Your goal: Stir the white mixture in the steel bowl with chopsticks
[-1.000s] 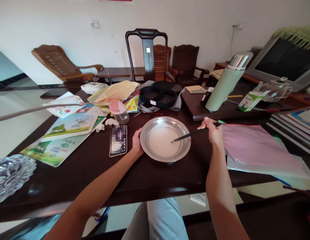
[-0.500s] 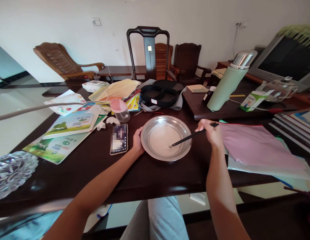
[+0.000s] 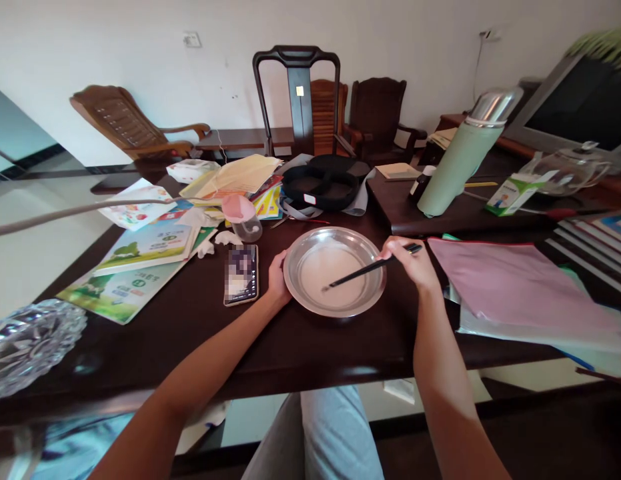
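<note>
A round steel basin (image 3: pixel 296 288) stands on the dark table in the middle of the view, with a pale, milky mixture (image 3: pixel 335 265) in it. My left hand (image 3: pixel 279 277) grips the basin's left rim, its fingers partly hidden behind the wall. Over the right rim, my right hand (image 3: pixel 407 259) is closed around black chopsticks (image 3: pixel 363 271), which slant down to the left with their tips in the mixture. Whether it is one stick or a pair pressed together I cannot tell. A phone (image 3: pixel 241 275) with a lit screen lies just left of my left hand.
Left are booklets (image 3: pixel 135 283), a pink-lidded cup (image 3: pixel 245 223) and a cut-glass dish (image 3: pixel 35 343). Behind the basin lies a black strapped item (image 3: pixel 320 190). On the right are a green thermos (image 3: pixel 455 160), a pink folder (image 3: pixel 505 280) and stacked books (image 3: pixel 590 257).
The chopstick tips have swept left through the mixture, and my right hand has shifted left, nearer the basin's rim. My left hand keeps its hold. The whole view has shifted slightly.
</note>
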### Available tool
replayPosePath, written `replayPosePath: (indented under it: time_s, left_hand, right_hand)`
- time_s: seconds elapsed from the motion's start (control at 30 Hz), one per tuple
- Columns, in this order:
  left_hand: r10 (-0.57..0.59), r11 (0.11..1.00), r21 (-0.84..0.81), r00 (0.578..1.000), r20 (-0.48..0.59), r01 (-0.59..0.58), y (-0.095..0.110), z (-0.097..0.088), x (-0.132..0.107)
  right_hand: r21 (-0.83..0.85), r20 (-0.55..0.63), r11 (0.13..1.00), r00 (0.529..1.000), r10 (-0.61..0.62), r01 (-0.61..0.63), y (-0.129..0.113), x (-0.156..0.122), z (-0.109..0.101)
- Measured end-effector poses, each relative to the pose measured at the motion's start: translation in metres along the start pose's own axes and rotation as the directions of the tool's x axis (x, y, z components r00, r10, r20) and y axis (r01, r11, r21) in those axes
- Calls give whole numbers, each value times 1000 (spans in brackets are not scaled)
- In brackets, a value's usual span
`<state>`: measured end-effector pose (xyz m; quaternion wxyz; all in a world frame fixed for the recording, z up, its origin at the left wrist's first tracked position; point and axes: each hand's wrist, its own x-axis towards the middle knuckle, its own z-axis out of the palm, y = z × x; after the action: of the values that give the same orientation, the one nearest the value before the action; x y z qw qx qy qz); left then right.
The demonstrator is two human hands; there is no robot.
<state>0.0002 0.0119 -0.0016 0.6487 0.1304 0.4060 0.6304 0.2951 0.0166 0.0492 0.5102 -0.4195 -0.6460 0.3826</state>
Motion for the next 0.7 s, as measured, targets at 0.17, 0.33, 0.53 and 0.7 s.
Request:
replayPosePath:
  time_s: [0.17, 0.33, 0.53, 0.7]
  left_hand:
    - [-21, 1000, -1, 1000, 13, 21, 0, 0, 0]
    - [-15, 1000, 13, 1000, 6, 15, 0, -1, 2]
    - [5, 1000, -7, 1000, -9, -5, -1, 1, 1]
    - [-21, 1000, 0, 1000, 6, 21, -2, 2, 0]
  right_hand:
    - [-50, -205, 999, 978, -23, 13, 4, 2, -4]
    - [18, -211, 1000, 977, -2, 6, 8, 0, -12]
    - [-45, -71, 999, 997, 4, -7, 3, 1, -1]
    - [12, -256, 1000, 967, 9, -7, 12, 0, -15]
